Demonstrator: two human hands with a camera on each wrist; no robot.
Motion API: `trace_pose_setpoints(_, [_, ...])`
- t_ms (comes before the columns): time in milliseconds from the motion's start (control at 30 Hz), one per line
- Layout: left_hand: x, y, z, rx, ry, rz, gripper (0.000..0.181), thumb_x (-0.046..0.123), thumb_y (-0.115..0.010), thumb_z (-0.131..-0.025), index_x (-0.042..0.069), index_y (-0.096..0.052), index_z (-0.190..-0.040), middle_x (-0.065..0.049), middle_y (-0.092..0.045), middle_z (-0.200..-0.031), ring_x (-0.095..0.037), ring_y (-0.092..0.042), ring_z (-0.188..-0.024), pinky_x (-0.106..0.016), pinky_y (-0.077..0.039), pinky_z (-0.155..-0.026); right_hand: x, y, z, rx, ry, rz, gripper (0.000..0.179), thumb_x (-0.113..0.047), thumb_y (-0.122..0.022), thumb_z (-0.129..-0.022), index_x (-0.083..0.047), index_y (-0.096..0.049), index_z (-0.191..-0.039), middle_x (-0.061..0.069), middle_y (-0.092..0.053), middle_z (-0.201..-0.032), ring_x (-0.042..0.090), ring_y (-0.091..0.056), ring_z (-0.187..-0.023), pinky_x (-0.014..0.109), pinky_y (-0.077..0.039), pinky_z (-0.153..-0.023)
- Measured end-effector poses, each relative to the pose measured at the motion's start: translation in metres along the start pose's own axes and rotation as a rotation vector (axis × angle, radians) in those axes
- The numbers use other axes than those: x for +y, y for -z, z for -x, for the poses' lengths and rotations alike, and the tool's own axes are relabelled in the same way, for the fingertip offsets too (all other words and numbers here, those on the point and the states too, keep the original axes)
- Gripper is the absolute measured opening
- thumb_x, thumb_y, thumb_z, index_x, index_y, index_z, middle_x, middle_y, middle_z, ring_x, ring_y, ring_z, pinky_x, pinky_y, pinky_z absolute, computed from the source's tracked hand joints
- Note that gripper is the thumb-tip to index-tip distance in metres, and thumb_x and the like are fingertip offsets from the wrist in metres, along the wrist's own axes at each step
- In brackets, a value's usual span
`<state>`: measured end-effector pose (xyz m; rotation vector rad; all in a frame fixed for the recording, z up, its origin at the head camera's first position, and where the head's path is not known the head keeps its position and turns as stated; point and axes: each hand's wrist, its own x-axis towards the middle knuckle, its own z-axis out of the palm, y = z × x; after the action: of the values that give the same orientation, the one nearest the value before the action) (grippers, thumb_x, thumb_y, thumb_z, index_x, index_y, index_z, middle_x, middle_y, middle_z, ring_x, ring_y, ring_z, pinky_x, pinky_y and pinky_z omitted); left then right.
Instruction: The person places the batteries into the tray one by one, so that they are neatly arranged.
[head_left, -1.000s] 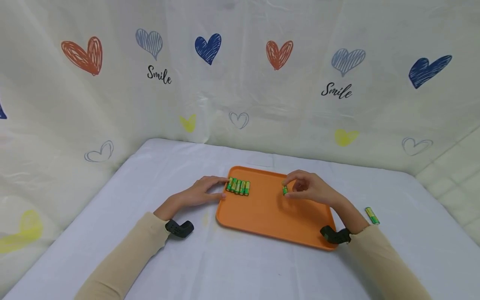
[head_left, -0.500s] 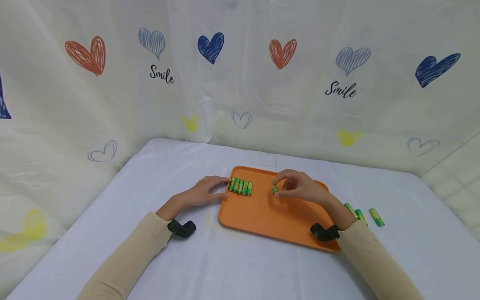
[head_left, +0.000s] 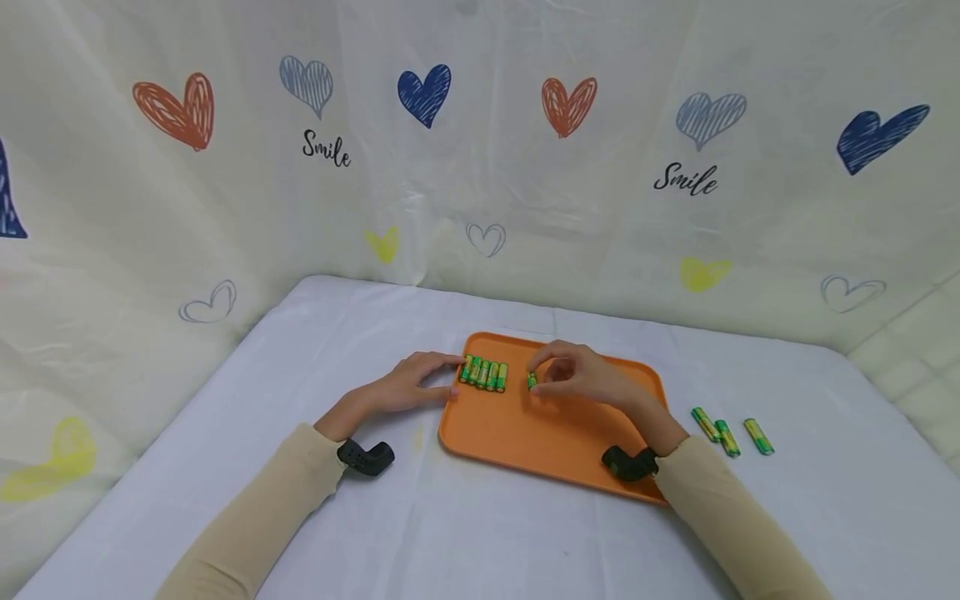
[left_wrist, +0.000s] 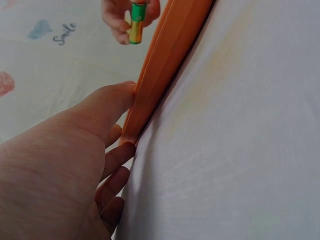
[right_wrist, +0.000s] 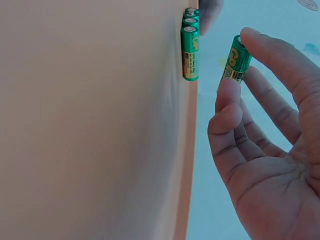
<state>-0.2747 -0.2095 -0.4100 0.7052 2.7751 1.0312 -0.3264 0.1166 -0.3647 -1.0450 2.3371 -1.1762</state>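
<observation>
Between thumb and forefinger, my right hand (head_left: 585, 377) pinches the ends of a green and yellow battery (head_left: 532, 382) above the orange tray (head_left: 517, 433). The right wrist view shows this battery (right_wrist: 238, 56) raised off the tray, with the other fingers loosely bent behind it. To its left, several matching batteries (head_left: 483, 375) lie side by side in a row at the tray's left end. My left hand (head_left: 401, 386) rests at the tray's left side, thumb and forefinger spread apart. In the left wrist view, its thumb touches the orange rim (left_wrist: 150, 75).
Right of the tray, three loose batteries lie on the white-covered table (head_left: 480, 533): one nearest the tray (head_left: 705, 423), one beside it (head_left: 727, 437), and one farther right (head_left: 759, 436). A heart-printed sheet (head_left: 510, 183) hangs behind the table.
My right hand has carried the pinched battery left across the tray, toward the row. Loose batteries behind the right forearm have come into view. The left hand stays at the rim.
</observation>
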Motion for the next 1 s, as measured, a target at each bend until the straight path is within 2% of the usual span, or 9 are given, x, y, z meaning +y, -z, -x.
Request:
trace_pose_setpoints(200, [-0.001, 0.000, 0.001, -0.004, 0.017, 0.005, 0.062, 0.045, -0.063, -0.093, 0.022, -0.043, -0.148, -0.002, -0.041, -0.151, -0.027, -0.030, -0.140, -0.051, -0.020, -0.115, -0.001, -0.006, -0.010, -0.024, 0.035, -0.110, 0.036, -0.013, -0.077, -0.085, 0.000, -0.063, -0.115, 0.015, -0.061, -0.108, 0.027, -0.062, -0.083, 0.032, -0.052, -0.071])
trace_pose_setpoints(367, [0.000, 0.001, 0.001, 0.001, 0.007, 0.001, 0.062, 0.044, -0.064, -0.093, 0.021, -0.044, -0.147, -0.004, -0.041, -0.151, -0.028, -0.030, -0.139, -0.052, -0.020, -0.114, 0.000, -0.010, -0.017, -0.029, 0.066, -0.142, 0.037, -0.006, -0.075, -0.086, 0.006, -0.061, -0.117, 0.020, -0.061, -0.104, 0.027, -0.064, -0.083, 0.034, -0.054, -0.070])
trace_pose_setpoints(467, [0.001, 0.001, 0.001, 0.003, 0.008, 0.004, 0.062, 0.044, -0.064, -0.093, 0.020, -0.044, -0.147, -0.004, -0.041, -0.151, -0.029, -0.030, -0.139, -0.053, -0.020, -0.114, -0.003, -0.011, -0.020, -0.019, 0.041, -0.150, 0.037, -0.007, -0.075, -0.086, 0.006, -0.061, -0.118, 0.020, -0.063, -0.103, 0.026, -0.064, -0.083, 0.034, -0.055, -0.072])
trace_pose_setpoints(733, [0.001, 0.002, 0.002, 0.000, 0.004, 0.002, 0.061, 0.043, -0.063, -0.094, 0.019, -0.044, -0.147, -0.006, -0.041, -0.151, -0.030, -0.031, -0.139, -0.054, -0.020, -0.114, -0.005, -0.017, -0.028, -0.018, -0.091, -0.185, 0.034, -0.005, -0.074, -0.086, 0.004, -0.063, -0.116, 0.017, -0.065, -0.102, 0.021, -0.063, -0.084, 0.032, -0.052, -0.069])
trace_pose_setpoints(1000, [0.001, 0.002, 0.001, -0.004, 0.007, 0.008, 0.061, 0.041, -0.063, -0.095, 0.019, -0.043, -0.148, -0.006, -0.041, -0.151, -0.030, -0.029, -0.140, -0.054, -0.019, -0.114, -0.005, -0.021, -0.032, -0.033, -0.107, -0.212, 0.037, -0.001, -0.073, -0.085, 0.006, -0.059, -0.119, 0.022, -0.058, -0.114, 0.019, -0.062, -0.083, 0.030, -0.051, -0.071])
